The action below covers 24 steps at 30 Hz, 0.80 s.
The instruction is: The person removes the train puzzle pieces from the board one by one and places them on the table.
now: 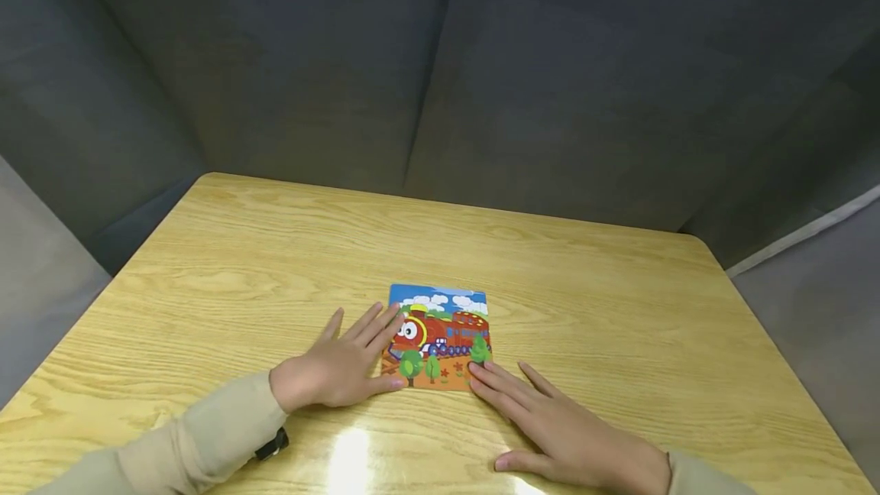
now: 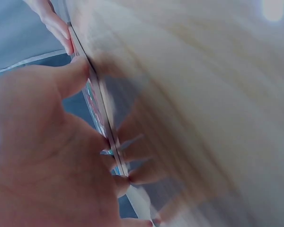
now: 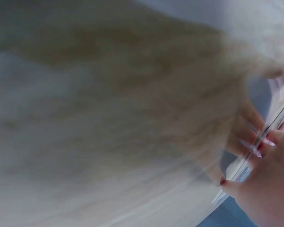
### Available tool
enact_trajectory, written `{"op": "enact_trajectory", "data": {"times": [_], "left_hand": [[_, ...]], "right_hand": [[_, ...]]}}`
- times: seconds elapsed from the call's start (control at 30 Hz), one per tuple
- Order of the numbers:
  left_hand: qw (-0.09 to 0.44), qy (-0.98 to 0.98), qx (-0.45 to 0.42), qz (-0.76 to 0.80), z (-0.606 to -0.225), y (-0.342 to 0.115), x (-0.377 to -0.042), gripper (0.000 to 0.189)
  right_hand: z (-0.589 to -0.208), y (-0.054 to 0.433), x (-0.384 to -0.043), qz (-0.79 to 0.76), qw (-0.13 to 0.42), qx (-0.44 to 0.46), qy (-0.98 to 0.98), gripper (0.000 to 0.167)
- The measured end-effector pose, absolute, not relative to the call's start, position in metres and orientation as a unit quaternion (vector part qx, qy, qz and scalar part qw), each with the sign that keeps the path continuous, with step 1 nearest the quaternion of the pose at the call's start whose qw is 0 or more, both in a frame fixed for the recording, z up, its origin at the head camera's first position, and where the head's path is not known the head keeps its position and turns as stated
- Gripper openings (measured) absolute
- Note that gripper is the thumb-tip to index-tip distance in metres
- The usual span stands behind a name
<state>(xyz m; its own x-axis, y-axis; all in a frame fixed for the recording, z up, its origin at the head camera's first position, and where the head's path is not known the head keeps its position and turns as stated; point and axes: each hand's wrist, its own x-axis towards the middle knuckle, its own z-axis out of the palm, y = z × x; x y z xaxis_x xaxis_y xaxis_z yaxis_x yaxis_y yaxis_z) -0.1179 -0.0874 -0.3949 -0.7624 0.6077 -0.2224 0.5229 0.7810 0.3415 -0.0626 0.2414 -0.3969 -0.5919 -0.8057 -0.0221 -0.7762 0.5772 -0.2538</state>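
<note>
A flat, nearly square picture board (image 1: 450, 331) lies on the table, printed with a red cartoon train, green trees and a blue sky. My left hand (image 1: 344, 365) is at its left side, fingers straight and spread, the fingertips over the left edge and the thumb tip by the lower left corner. At the lower right corner, the extended fingertips of my right hand (image 1: 560, 426) touch the board, while its thumb points toward the table. Seen edge-on in the left wrist view, the board (image 2: 95, 97) is thin, and the left fingertips (image 2: 122, 182) come down beside it.
The wooden table (image 1: 605, 304) has rounded far corners and a glossy top that mirrors the hands. Dark grey curtains (image 1: 440, 75) hang behind it and along both sides. A black strap (image 1: 272, 445) shows at the left sleeve.
</note>
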Motion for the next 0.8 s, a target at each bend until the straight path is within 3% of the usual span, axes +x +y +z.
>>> {"op": "enact_trajectory", "data": {"times": [0.53,0.63,0.8], "left_hand": [[0.132,0.93,0.318,0.126,-0.392,-0.081,-0.113,0.086],[0.1,0.926,0.337,0.136,-0.39,-0.08,-0.115,0.086],[0.099,0.904,0.391,0.143,-0.38,-0.064,-0.125,0.084]], "right_hand": [[-0.392,0.246,-0.059,-0.141,0.077,-0.428,0.889,0.074],[-0.384,0.244,-0.07,-0.204,0.077,-0.407,0.887,0.066],[-0.381,0.231,-0.111,-0.351,0.053,-0.298,0.886,0.047]]}}
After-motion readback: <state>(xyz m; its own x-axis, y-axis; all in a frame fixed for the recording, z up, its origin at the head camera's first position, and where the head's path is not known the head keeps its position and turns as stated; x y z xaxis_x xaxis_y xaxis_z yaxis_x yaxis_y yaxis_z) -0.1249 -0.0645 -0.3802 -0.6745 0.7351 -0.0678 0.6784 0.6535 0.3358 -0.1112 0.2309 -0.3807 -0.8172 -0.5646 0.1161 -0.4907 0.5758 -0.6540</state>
